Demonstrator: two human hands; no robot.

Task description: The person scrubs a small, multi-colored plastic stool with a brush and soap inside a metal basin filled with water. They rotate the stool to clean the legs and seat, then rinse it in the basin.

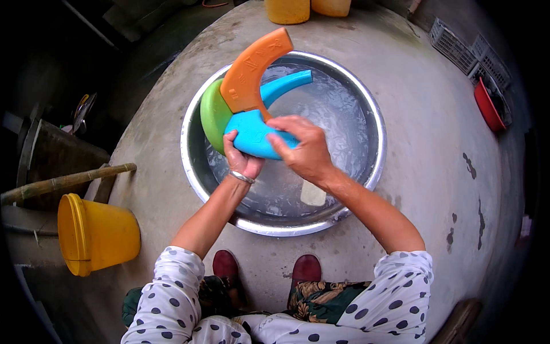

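A large round metal basin [191, 166] of water sits on the concrete in front of me. Over it I hold curved plastic pieces, which seem to be joined: an orange one [252, 71] rising at the far side, a green one [213, 117] at the left and a thick blue one [249, 133] nearest me. My left hand [245, 160] grips the blue piece from below. My right hand [306, 146] closes over its right end, thumb in front. Another blue curved arm [286, 85] shows behind the orange piece. A pale rectangular block [313, 193] lies in the basin near my right forearm.
On its side at the left is a yellow bucket [109, 235], below a bamboo pole [74, 182]. Two yellow containers [287, 10] stand beyond the basin. Grey plastic crates [454, 45] and a red basin [488, 106] are at the far right. My shoes [305, 268] are close to the basin.
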